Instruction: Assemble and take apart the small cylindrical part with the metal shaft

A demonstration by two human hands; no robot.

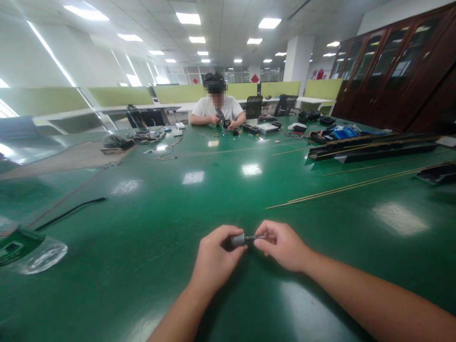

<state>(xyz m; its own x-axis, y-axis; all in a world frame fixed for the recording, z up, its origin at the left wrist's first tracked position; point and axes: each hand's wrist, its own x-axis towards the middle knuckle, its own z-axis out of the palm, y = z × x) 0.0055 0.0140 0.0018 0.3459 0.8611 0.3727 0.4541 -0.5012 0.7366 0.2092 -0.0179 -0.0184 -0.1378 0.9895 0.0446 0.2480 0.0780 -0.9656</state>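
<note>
Near the front of the green table (213, 209), my left hand (213, 256) is closed around a small grey metal cylinder (238, 240), its thumb and forefinger at the cylinder's sides. A thin dark rod (251, 237) sticks out of the cylinder's right end. The fingertips of my right hand (283, 244) are pinched on the far end of that rod. Both pieces lie roughly level, in line between the two hands. My left palm hides the cylinder's left end, so its exact kind cannot be made out.
Long thin brass-coloured rods (320, 191) and black channels (374, 148) lie to the right. On the left are a black cable (71, 212) and a clear plastic bag (44, 256). Across the table a person (217, 107) handles a dark tool, with boxes and electronic parts nearby.
</note>
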